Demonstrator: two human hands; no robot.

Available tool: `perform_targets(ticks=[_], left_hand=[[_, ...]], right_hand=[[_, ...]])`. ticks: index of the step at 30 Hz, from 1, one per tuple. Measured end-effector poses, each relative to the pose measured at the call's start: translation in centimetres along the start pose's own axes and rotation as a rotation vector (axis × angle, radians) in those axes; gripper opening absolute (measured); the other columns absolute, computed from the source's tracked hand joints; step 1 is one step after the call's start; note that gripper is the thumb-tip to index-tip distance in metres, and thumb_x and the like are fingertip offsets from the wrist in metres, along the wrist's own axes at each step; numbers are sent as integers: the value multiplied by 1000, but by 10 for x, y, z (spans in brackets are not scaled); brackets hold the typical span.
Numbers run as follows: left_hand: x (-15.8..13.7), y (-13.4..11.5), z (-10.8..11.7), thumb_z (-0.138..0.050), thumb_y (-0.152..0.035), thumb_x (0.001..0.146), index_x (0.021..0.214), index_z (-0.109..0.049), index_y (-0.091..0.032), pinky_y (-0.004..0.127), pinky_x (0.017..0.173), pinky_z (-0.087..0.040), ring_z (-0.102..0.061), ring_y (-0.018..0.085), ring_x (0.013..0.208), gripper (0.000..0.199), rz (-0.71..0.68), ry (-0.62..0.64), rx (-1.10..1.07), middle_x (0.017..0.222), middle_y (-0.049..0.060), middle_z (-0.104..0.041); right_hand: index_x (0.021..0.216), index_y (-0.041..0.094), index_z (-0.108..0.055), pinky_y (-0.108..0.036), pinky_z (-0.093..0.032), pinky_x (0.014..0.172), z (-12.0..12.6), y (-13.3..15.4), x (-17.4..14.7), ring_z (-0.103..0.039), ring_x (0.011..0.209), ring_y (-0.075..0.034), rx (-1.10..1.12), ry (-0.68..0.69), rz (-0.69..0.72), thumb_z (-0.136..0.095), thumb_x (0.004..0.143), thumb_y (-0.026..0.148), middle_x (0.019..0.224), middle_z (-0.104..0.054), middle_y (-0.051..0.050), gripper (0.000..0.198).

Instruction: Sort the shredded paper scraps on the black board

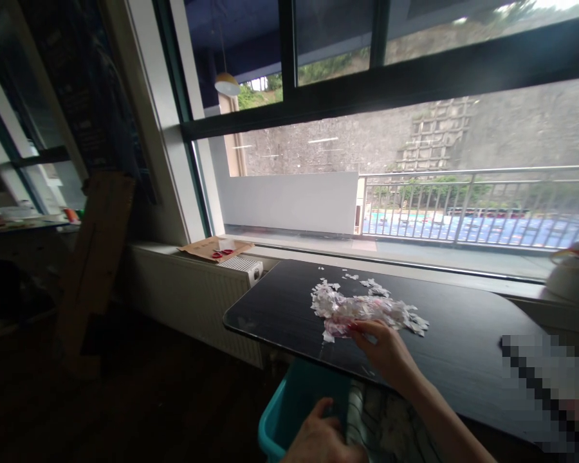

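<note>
many scraps [328,301] lie heaped on the counter [270,308], apparently for easy reach. the right hand [383,347] pinches a pinkish wad [336,327] at the heap's near side, a grip likely suited to limp material. the left hand [318,438] is at the bin [280,404]; its grip cannot be determined.

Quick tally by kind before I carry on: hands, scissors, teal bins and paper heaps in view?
Hands: 2 (left hand, right hand)
Scissors: 1
Teal bin: 1
Paper heap: 1, its scraps too many and overlapping to count
Total: 5
</note>
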State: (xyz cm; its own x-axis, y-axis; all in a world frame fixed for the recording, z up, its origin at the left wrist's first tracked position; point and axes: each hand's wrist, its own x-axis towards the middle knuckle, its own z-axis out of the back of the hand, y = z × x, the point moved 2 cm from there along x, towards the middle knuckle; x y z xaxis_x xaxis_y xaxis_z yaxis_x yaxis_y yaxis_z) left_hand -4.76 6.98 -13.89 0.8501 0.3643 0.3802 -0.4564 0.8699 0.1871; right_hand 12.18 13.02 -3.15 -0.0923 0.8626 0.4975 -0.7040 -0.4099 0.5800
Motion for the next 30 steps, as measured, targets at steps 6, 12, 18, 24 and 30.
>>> perform_targets(ticks=[6,12,18,24,30], left_hand=[[-1,-2,5,-70,-37,76,68,-65,-23,41,91,-39,-46,12,47,17,24,38,-11,45,-6,-48],[4,-6,7,-72,-35,75,76,-67,-23,42,93,-38,-49,12,49,12,33,76,-52,48,-6,-51],[-1,2,3,-73,-34,74,75,-67,-25,41,91,-40,-50,13,49,11,22,101,-1,48,-6,-52],[5,-5,3,-70,-34,77,78,-66,-25,46,89,-40,-49,13,49,10,31,75,-23,48,-5,-52],[0,-1,-1,-71,-37,76,74,-66,-25,41,91,-41,-51,13,49,14,32,74,-16,47,-6,-52]], right_hand=[[91,25,-77,-34,-50,75,14,-18,-12,-68,84,-26,-81,9,-98,-50,85,40,91,-76,-6,31],[91,24,-77,-34,-50,75,14,-13,-8,-68,86,-26,-35,-1,-69,-50,85,43,92,-75,-7,33],[89,22,-77,-34,-50,74,-3,-6,0,-67,83,-26,-10,64,-37,-49,85,42,88,-75,-7,34],[89,24,-77,-34,-50,75,21,-29,-21,-68,84,-26,-53,28,-100,-50,85,46,89,-75,-7,35],[91,23,-77,-35,-50,76,3,-9,-2,-67,86,-27,15,7,-63,-50,85,42,91,-76,-7,33]])
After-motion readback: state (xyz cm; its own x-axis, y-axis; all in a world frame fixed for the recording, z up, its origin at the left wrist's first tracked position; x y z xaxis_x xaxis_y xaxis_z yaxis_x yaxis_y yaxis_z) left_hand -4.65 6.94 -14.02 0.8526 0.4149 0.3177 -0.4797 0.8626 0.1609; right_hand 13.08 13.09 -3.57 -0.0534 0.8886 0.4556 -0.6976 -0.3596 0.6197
